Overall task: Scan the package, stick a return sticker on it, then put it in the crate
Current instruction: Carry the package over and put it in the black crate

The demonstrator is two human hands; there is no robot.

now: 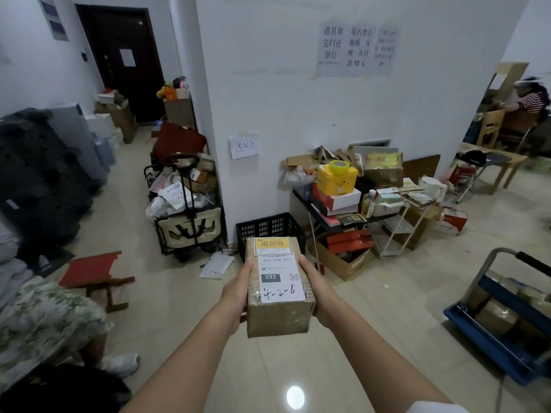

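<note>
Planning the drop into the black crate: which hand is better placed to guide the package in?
Neither clearly: left hand and right hand grip opposite sides of the package, with the crate straight ahead.

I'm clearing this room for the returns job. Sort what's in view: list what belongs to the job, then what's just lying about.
Job:
- cardboard package, held by left hand and right hand
- yellow return sticker, already on it
- black crate by the wall

Lying about:
- red stool
- loaded folding cart
- yellow tape roll
- blue trolley
</note>
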